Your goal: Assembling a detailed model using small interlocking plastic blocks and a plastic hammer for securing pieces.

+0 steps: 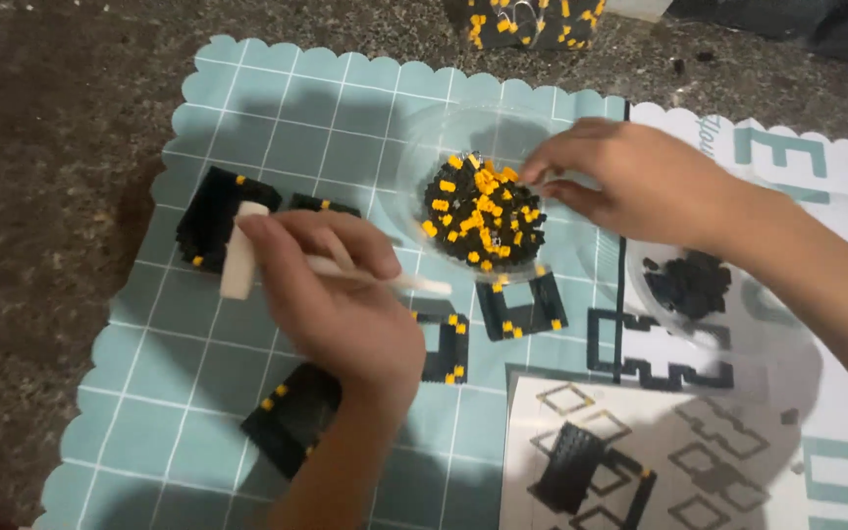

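A dark, speckled stone-like surface (61,128) fills the view, dim at the edges; nothing of the room beyond it shows. On it lies a teal mat (247,108) with a scalloped edge and a white grid. Overlapping the mat's right side is a white sheet with large teal lettering (836,196), also scalloped. At the lower right lies a printed instruction sheet (718,471) showing black and grey square outlines. At the top edge sits a dark package patterned with yellow bits (532,22), partly cut off.

The left hand (341,294) is closed around a white tool with a block-shaped head (240,250), its thin shaft pointing towards a clear plastic bowl (434,137). In the bowl lies a heap of small black and yellow bricks (483,216). The right hand (640,182) reaches over the bowl's rim, fingertips pinched together at the heap; whether a brick is caught between them cannot be told.

Black assembled pieces with yellow studs (522,309) lie on the mat around the hands. A second clear bowl of black bricks (694,285) sits under the right wrist.
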